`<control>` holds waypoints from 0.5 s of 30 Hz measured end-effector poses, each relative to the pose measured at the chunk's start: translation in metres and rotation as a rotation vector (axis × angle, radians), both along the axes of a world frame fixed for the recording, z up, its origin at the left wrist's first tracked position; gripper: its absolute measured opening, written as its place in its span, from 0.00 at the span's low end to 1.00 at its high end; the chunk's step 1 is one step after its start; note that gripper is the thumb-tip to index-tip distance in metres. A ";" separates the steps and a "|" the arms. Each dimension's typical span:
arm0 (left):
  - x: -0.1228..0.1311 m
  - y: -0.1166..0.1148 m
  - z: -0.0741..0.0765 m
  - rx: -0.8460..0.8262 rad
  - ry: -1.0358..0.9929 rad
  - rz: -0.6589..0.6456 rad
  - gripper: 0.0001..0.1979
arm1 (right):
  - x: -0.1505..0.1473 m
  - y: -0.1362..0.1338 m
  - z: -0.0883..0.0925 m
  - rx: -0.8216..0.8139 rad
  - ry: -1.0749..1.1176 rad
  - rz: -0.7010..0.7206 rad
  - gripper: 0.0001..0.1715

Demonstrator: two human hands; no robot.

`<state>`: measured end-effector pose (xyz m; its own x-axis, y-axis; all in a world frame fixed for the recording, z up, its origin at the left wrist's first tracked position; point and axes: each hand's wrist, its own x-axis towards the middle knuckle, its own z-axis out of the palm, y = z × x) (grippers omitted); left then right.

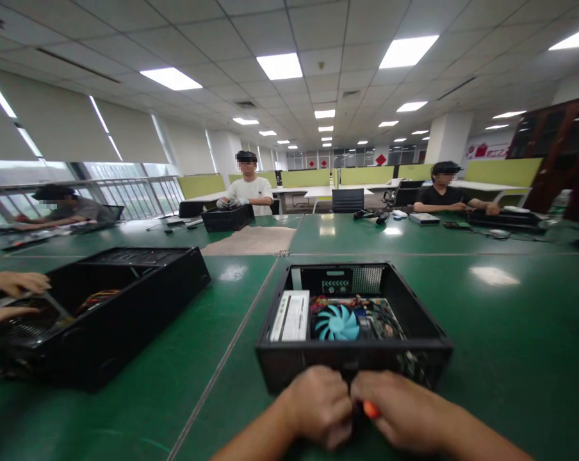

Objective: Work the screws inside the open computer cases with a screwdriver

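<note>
An open black computer case [428, 323] lies on the green table in front of me, with a blue fan [337, 323] and a white-labelled power supply [292, 315] inside. My left hand [318, 404] is closed in a fist against the case's near wall. My right hand [407, 413] is closed too, right beside it, around a tool with an orange handle [371, 410]. The tool's tip is hidden between my hands and the case.
A second open black case [126, 301] lies at the left, with another person's hands [11, 291] working in it. Across the green tables [510, 320] sit three other people, one with a black case [228, 218]. Brown paper [253, 241] lies mid-table.
</note>
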<state>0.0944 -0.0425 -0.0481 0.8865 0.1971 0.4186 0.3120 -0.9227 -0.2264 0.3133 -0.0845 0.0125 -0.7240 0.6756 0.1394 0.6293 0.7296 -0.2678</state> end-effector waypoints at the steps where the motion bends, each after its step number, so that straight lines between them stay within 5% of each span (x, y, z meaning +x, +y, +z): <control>1: 0.005 0.023 0.002 -0.023 0.012 -0.004 0.13 | -0.003 0.019 -0.006 -0.019 -0.005 -0.037 0.09; 4: 0.012 0.075 0.007 -0.109 -0.054 0.239 0.12 | -0.016 0.062 -0.023 0.023 0.007 -0.275 0.11; 6: 0.010 0.089 0.005 -0.180 -0.113 0.424 0.12 | -0.022 0.072 -0.035 0.046 0.013 -0.377 0.17; 9: 0.001 0.087 -0.005 -0.319 -0.122 0.558 0.14 | -0.024 0.071 -0.050 0.041 0.024 -0.435 0.19; 15: -0.003 0.085 -0.018 -0.531 -0.058 0.600 0.15 | -0.016 0.071 -0.065 -0.047 0.048 -0.468 0.11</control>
